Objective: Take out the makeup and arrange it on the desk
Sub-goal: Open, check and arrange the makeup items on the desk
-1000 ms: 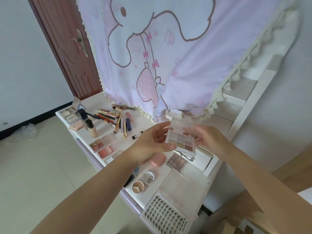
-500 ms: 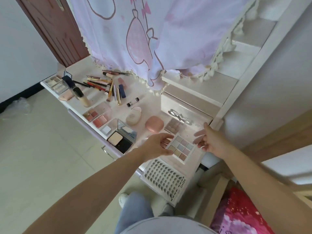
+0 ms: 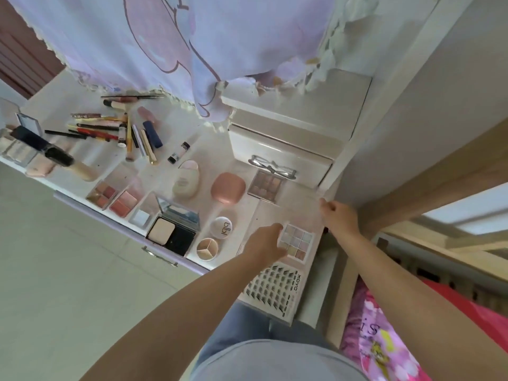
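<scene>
Lilac cloth (image 3: 165, 37) printed with a pink cartoon outline hangs across the top of the view, its fringed hem draped over the back of the cream desk (image 3: 63, 103) and onto a small drawer unit (image 3: 286, 149) with a bow-shaped handle. Along the desk's right end, nearest the person, lies a white tray of false lashes (image 3: 275, 290), rows of dark lash clusters showing, and just beyond it sits the pastel eyeshadow palette (image 3: 298, 242), flat on the desk with its clear lid (image 3: 288, 210) swung open toward the drawer unit. The left hand (image 3: 265, 242) grips the palette's left edge, fingers curled at its corner; the right hand (image 3: 336, 214) pinches the far right corner of the clear lid. A brown-toned palette (image 3: 265, 186) lies between the lid and the drawer handle. Left of these sit a black powder compact (image 3: 171, 233) with its mirror raised, a rounded pink case (image 3: 227, 187), a cream oval bottle (image 3: 186, 183), a round white lid marked "blbl" (image 3: 221, 228), a three-part concealer pot (image 3: 207, 248), and two blush palettes (image 3: 114, 196) near the front edge. Farther left, pencils and tubes (image 3: 121, 132) lie in a loose cluster, with a foundation bottle (image 3: 70, 163) on its side
</scene>
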A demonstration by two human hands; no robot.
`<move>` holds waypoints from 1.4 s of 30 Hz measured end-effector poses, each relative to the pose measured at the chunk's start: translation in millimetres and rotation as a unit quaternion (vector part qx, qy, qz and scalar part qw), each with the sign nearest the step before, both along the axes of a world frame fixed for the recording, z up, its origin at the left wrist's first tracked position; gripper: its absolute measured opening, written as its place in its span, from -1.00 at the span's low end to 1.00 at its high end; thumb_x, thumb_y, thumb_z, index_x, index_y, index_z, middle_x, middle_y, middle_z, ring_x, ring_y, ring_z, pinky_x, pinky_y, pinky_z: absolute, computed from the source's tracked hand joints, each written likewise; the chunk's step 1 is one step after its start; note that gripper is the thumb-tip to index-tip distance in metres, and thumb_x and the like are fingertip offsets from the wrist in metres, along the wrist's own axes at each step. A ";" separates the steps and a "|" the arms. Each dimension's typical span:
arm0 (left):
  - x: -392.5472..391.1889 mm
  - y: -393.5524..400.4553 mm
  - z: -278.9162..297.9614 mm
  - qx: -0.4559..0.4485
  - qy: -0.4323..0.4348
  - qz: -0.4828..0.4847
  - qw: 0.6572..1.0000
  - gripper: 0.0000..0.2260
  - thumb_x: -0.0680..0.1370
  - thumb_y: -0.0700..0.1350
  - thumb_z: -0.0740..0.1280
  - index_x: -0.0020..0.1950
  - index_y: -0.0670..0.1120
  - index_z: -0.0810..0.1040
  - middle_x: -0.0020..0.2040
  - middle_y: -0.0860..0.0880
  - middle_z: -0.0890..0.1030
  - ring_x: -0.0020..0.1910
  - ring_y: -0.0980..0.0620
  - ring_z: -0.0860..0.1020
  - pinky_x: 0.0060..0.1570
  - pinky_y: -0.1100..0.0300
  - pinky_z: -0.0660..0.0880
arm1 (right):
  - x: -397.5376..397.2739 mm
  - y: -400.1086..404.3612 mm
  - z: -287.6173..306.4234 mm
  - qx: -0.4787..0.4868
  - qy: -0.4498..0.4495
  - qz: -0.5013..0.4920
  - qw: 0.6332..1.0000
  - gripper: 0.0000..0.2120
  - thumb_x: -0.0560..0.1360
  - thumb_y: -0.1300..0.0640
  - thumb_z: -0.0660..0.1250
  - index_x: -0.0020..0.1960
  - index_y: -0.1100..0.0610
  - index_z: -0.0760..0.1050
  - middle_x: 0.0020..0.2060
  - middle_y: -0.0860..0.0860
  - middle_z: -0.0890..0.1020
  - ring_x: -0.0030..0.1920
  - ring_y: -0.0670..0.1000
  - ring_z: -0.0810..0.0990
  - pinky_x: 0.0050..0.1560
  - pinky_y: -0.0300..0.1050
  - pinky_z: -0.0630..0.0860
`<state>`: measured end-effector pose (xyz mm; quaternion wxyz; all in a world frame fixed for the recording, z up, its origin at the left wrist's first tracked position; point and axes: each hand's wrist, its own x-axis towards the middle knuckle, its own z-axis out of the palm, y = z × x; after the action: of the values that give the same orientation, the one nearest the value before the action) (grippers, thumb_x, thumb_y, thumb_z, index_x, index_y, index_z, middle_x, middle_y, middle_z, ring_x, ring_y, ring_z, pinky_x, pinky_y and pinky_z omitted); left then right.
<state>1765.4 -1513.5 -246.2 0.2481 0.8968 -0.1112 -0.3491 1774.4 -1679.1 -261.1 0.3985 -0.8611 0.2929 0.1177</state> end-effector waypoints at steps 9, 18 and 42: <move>16.8 -0.7 -4.5 0.063 0.007 -0.077 0.995 -0.65 0.49 -0.07 0.34 0.19 -0.20 0.40 0.15 -0.14 0.50 0.13 -0.10 0.48 0.00 0.15 0.39 | -4.5 7.2 7.3 -0.184 0.040 0.111 0.976 -0.70 0.58 0.10 0.08 0.12 0.29 0.43 -0.01 0.17 0.54 0.00 0.16 0.53 -0.12 -0.08 0.42; 42.2 71.7 13.1 0.052 -0.055 -0.032 0.997 -0.60 0.56 0.05 0.22 0.34 -0.08 0.36 0.28 -0.04 0.44 0.23 0.00 0.45 0.21 0.18 0.35 | 39.0 73.7 12.7 -0.181 0.005 0.296 0.938 -0.57 0.52 0.04 0.11 0.32 0.24 0.30 0.25 0.18 0.40 0.26 0.15 0.34 0.19 -0.07 0.33; 84.4 133.7 30.1 -0.093 -0.125 -0.018 0.988 -0.71 0.53 -0.17 0.28 0.25 -0.16 0.47 0.17 -0.11 0.52 0.10 -0.01 0.52 0.08 0.22 0.42 | 46.5 136.9 6.7 -0.102 -0.077 -0.001 0.992 -0.54 0.36 0.08 0.42 0.17 0.29 0.45 0.16 0.17 0.45 0.19 0.13 0.42 0.14 -0.25 0.31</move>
<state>1849.8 -1379.8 -216.1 0.3076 0.9044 -0.1897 -0.2266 1820.9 -1542.2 -254.4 0.3301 -0.9036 0.2725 0.0200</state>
